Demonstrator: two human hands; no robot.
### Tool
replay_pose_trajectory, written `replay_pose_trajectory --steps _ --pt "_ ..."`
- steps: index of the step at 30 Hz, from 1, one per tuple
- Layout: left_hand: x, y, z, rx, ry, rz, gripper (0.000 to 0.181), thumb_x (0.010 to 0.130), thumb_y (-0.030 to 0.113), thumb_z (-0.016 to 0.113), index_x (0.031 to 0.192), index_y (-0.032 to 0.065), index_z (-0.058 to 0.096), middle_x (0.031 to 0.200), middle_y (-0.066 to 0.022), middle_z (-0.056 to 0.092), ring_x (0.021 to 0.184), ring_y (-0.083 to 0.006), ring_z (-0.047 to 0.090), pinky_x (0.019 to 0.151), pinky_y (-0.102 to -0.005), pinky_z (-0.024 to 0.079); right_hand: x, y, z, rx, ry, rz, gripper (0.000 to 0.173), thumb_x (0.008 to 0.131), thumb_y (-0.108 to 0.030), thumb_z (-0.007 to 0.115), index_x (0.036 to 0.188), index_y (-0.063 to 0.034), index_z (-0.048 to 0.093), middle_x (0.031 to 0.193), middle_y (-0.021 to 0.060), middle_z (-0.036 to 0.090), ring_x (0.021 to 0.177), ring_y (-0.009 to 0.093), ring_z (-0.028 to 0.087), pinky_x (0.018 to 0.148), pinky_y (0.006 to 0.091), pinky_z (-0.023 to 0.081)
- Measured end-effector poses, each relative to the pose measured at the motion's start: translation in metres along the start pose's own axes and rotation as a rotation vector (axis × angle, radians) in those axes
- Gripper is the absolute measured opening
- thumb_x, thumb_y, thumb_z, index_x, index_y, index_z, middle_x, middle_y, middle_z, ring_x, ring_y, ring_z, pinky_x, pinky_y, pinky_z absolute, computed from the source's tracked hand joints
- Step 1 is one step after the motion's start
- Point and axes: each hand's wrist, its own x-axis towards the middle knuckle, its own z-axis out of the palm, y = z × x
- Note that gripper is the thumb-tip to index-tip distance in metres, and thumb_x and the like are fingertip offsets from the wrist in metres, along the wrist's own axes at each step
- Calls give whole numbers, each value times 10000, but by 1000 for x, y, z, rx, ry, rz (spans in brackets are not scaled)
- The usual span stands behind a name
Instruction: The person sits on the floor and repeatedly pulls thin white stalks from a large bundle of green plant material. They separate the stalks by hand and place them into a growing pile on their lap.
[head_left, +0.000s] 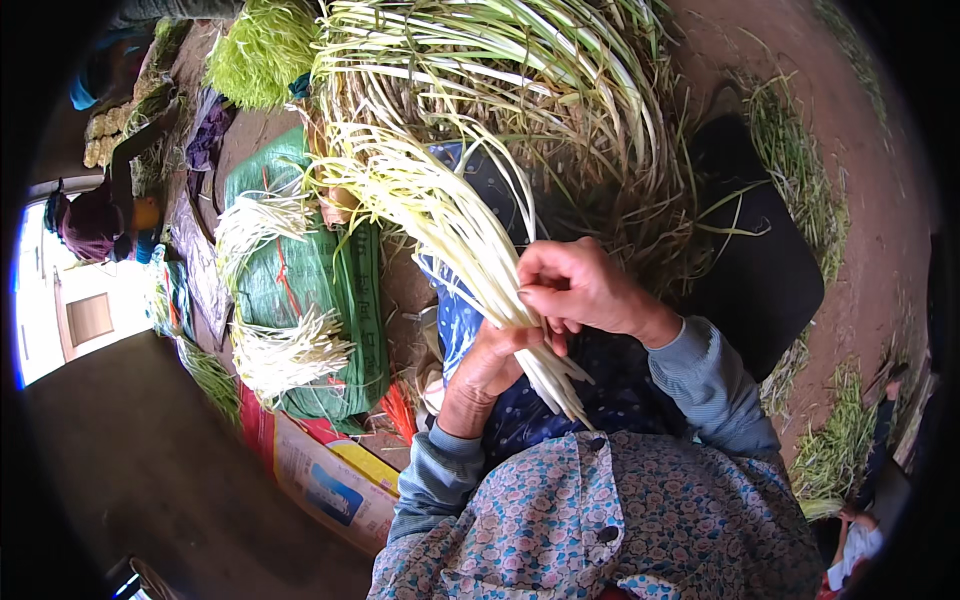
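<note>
My left hand (487, 364) is wrapped around a bunch of long pale stalks (457, 232), which look like blanched garlic shoots. Their white ends stick out below the hand toward my lap, and the yellowish leaf tips spread up and left. Against the bunch's right side, my right hand (577, 289) has its fingers curled, with thumb and forefinger close together. A single pale stalk (523, 191) runs down into these fingers; their far side is hidden. Under the bunch lies dark blue dotted cloth (461, 315) over my lap.
A large heap of untrimmed stalks (495, 82) lies ahead. Bundled white stalks (296, 349) rest on a green plastic sack (262, 262) to the left, near red ties (399, 409). Yellow-green leaves (262, 52) are piled beyond. Other people (94, 225) (855, 551) are at both sides.
</note>
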Motion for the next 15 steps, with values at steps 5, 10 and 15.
replay_pose_trajectory --steps 5,10,15 --pt "0 2 7 -82 -2 41 739 700 250 692 1275 -16 311 777 -97 542 703 -197 574 651 -299 487 -35 1 -13 217 40 76 103 825 -92 558 819 -1 512 595 18 548 427 38 487 361 169 389" --pt "4 -2 5 20 28 48 753 741 375 653 1279 -21 305 646 -60 488 613 -187 535 746 -342 476 -74 7 -6 380 -55 153 89 804 -70 587 793 -24 511 546 3 526 395 41 480 361 163 368" --pt "6 -6 13 -21 34 77 674 816 426 547 1269 -22 327 596 -53 459 575 -190 505 896 -500 404 -100 8 -11 366 124 64 75 814 -57 571 810 -25 503 540 -5 509 408 34 477 358 166 364"
